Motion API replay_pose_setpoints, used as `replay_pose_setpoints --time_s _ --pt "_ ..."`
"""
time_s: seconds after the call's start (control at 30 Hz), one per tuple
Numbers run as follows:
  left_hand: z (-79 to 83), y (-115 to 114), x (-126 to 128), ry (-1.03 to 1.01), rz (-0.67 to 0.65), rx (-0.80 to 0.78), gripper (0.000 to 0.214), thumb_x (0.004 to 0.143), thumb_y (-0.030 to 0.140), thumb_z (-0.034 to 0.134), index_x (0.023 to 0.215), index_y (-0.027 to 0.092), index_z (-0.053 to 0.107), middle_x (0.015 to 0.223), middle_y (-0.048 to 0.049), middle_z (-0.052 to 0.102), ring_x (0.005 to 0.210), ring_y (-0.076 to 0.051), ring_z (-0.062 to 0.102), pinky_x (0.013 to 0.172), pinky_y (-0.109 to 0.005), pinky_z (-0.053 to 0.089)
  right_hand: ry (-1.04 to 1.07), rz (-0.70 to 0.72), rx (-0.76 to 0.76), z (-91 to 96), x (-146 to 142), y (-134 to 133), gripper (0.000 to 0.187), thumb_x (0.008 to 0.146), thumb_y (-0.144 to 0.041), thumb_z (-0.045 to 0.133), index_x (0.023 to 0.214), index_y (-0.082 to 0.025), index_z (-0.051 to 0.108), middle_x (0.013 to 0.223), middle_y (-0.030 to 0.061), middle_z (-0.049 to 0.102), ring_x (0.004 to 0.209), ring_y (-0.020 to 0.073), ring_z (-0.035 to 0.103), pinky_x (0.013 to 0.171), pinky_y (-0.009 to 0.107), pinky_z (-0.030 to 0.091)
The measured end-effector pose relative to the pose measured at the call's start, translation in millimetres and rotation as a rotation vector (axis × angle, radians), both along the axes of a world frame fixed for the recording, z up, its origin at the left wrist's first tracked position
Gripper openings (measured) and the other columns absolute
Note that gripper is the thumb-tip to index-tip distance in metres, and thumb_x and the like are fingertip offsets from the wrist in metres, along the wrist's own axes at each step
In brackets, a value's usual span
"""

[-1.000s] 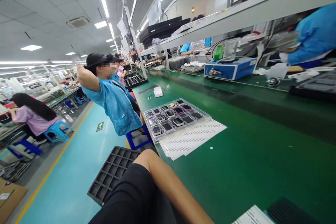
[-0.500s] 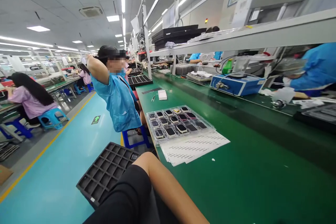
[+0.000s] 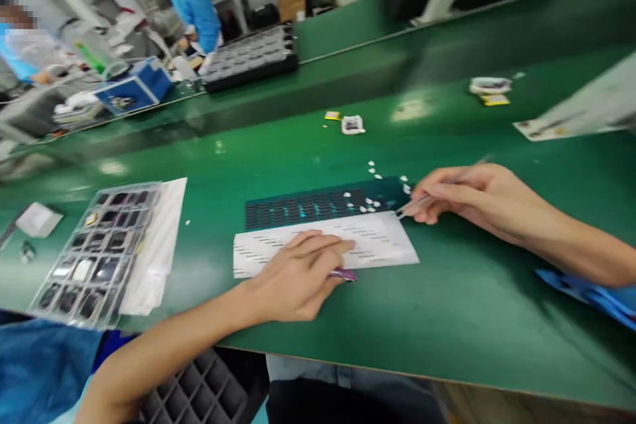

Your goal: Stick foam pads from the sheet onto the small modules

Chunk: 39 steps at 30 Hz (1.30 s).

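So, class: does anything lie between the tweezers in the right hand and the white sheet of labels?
Nothing visible does. The tweezers in the right hand point at the right end of the white sheet, with only small white bits scattered nearby. The left hand rests on the sheet further left.

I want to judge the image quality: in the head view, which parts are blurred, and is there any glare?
In the head view, motion blur smears the whole frame; the left hand and the sheet under it are fairly readable. The right hand and its thin tool are soft. The clear tray reflects light. Pale glare patches lie on the green table farther back.
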State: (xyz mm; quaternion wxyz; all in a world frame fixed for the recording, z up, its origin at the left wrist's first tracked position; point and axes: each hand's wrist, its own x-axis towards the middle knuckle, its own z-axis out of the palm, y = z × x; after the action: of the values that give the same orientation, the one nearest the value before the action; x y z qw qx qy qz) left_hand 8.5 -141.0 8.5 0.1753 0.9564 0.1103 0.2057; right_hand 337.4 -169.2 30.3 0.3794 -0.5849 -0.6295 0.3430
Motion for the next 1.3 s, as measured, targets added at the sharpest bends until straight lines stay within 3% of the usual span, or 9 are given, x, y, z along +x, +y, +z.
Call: replay_pose_setpoints --time_s 0.03,0.13,0.3,0.6,0.93,1.13,1.23,1.3 --pt "1.8 0 -1 0.013 0.0 -0.011 0.024 0.108 0.019 0.05 0.131 0.013 0.057 0.144 -0.0173 0.072 0.143 -0.031 0.066 0.119 -0.052 0.058 0.128 0.007 -0.164 0.1 0 1 0.079 0.088 -0.094 0.062 0.078 -0.016 0.075 0.085 0.0155 0.077 0.067 0.0204 0.074 0.062 0.034 0.062" --pt "7.5 -3 -1 0.067 0.009 -0.058 0.027 0.108 0.019 0.052 0.135 0.016 0.054 0.146 -0.0154 0.072 0.149 -0.032 0.062 0.12 -0.054 0.058 0.206 0.037 -0.328 0.8 -5 5 0.072 0.086 -0.085 0.07 0.08 -0.013 0.073 0.085 0.0137 0.077 0.066 0.017 0.072 0.064 0.032 0.061" --pt "9.4 -2 1 0.101 0.017 -0.116 0.022 0.108 0.019 0.052 0.129 0.018 0.056 0.15 -0.0151 0.069 0.151 -0.03 0.06 0.122 -0.053 0.057 0.24 0.07 -0.346 -1.1 -5 0 0.05 0.094 -0.062 0.072 0.079 -0.015 0.07 0.077 0.0096 0.076 0.06 0.0132 0.07 0.058 0.024 0.058" --pt "9.9 -3 2 0.08 0.039 -0.212 0.015 0.108 0.019 0.052 0.123 0.02 0.055 0.152 -0.0133 0.069 0.152 -0.028 0.059 0.126 -0.053 0.054 0.287 0.061 -0.441 -2.7 -3 -5 0.04 0.099 -0.05 0.069 0.084 -0.013 0.07 0.078 0.009 0.078 0.063 0.0139 0.074 0.059 0.022 0.061" --pt "12.2 -4 1 0.123 0.055 -0.253 0.041 0.11 0.023 0.049 0.15 0.017 0.05 0.156 -0.0144 0.065 0.154 -0.029 0.057 0.128 -0.054 0.052 0.309 0.224 -0.476 5.2 -10 -6 0.057 0.095 -0.067 0.067 0.085 -0.012 0.076 0.082 0.004 0.079 0.066 0.0099 0.074 0.062 0.017 0.06" --pt "11.2 -2 1 0.109 0.053 -0.299 0.033 0.111 0.022 0.049 0.143 0.017 0.053 0.156 -0.0128 0.066 0.154 -0.029 0.057 0.127 -0.053 0.052 0.399 0.076 -0.441 1.7 -4 -5 0.065 0.086 -0.077 0.075 0.083 -0.012 0.075 0.076 0.0045 0.076 0.059 0.0081 0.069 0.057 0.016 0.054" --pt "12.5 -2 -1 0.012 0.035 -0.302 0.028 0.11 0.022 0.053 0.137 0.017 0.058 0.148 -0.0129 0.071 0.145 -0.029 0.065 0.126 -0.051 0.054 0.453 0.058 -0.268 10.3 -12 -4 0.062 0.079 -0.075 0.089 0.077 -0.014 0.076 0.072 0.0072 0.074 0.058 0.0112 0.069 0.054 0.017 0.057" --pt "17.8 -6 -4 -0.099 0.049 -0.376 0.024 0.109 0.021 0.057 0.132 0.017 0.063 0.134 -0.0121 0.079 0.127 -0.025 0.077 0.117 -0.042 0.06 0.529 0.029 -0.081 20.4 -30 -7 0.053 0.082 -0.066 0.093 0.077 -0.016 0.077 0.071 0.0072 0.073 0.059 0.0145 0.071 0.052 0.019 0.059"
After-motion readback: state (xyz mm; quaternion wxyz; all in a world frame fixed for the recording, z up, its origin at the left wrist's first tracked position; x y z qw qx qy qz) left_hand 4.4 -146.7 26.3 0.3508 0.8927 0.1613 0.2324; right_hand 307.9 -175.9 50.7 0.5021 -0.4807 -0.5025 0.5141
